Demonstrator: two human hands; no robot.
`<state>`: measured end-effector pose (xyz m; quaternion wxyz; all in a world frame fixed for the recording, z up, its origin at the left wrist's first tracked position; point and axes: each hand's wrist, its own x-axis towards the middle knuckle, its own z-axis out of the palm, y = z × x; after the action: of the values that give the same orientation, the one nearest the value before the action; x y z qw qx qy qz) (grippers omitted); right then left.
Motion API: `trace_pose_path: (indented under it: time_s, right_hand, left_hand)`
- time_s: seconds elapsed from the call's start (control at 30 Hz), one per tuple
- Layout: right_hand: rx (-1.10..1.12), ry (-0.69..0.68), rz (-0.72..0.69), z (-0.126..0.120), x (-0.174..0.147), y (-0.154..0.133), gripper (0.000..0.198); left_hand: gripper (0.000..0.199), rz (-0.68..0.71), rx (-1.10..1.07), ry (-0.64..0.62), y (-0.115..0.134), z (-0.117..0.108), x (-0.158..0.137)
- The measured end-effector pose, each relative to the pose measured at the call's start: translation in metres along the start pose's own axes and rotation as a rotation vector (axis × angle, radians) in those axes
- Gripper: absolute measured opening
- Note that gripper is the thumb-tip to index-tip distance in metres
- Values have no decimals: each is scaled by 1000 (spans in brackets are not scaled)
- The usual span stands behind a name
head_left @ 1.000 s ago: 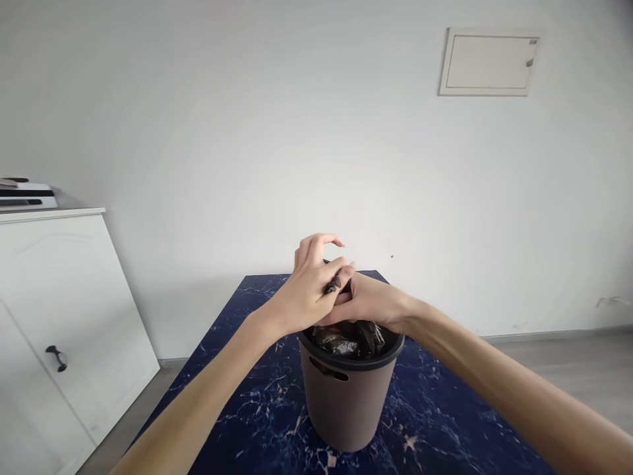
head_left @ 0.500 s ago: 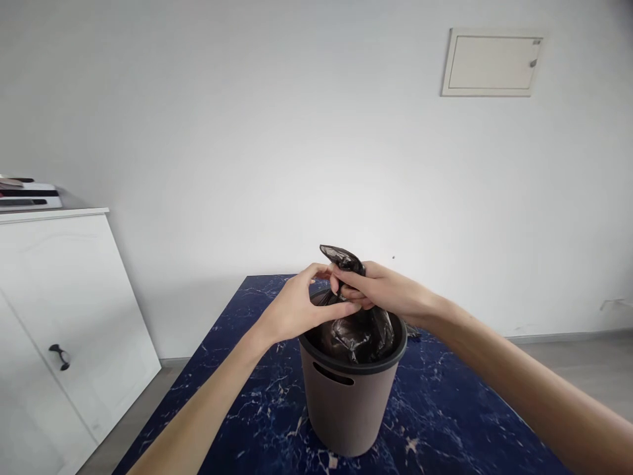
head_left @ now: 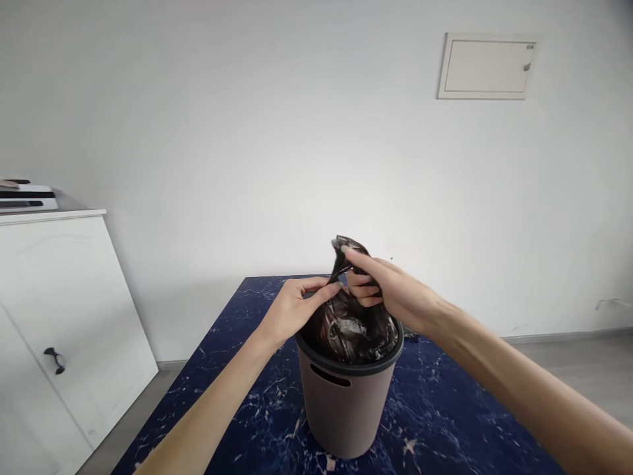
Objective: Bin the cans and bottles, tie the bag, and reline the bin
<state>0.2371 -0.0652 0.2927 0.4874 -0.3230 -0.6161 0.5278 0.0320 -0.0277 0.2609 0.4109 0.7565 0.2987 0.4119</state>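
Observation:
A grey-brown round bin (head_left: 341, 409) with a dark rim and a slot handle stands on a dark blue marbled table (head_left: 435, 422). A shiny black plastic bag (head_left: 351, 326) bulges out of its top, with the neck gathered into a twisted tip. My right hand (head_left: 388, 290) grips that gathered neck just above the bin. My left hand (head_left: 291, 310) pinches the bag's neck from the left with fingertips, touching the right hand's fingers.
A white cabinet (head_left: 54, 316) with a dark knob stands at the left, with a flat device on top. A plain white wall lies behind, with a small panel door (head_left: 487, 66) high at the right. Grey floor shows at the right.
The bag has been drawn up out of the bin and bulges higher. My right hand has risen with the neck; my left hand has shifted from covering the top to pinching its side.

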Motion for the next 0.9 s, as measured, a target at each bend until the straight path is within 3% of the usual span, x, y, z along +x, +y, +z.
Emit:
trace_pose_path:
  time_s: [0.13, 0.27, 0.4, 0.57, 0.7, 0.9]
  right_hand:
    - [257, 56, 106, -10, 3, 3, 33]
    - [145, 8, 95, -14, 3, 5, 22]
    - [20, -40, 32, -9, 3, 4, 32]
    - [-237, 55, 29, -6, 19, 10, 34]
    - [-555, 131, -132, -2, 21, 13, 31]
    - [-589, -36, -48, 7, 9, 6, 35]
  left_hand:
    - [40, -46, -207, 123, -7, 1, 1]
    - [39, -26, -303, 133, -8, 1, 1]
    - [36, 9, -332, 110, -9, 0, 2]
    - [36, 78, -129, 60, -5, -1, 2]
    - [36, 73, 0, 55, 0, 2, 2]
    - [35, 84, 113, 98, 1, 9, 2]
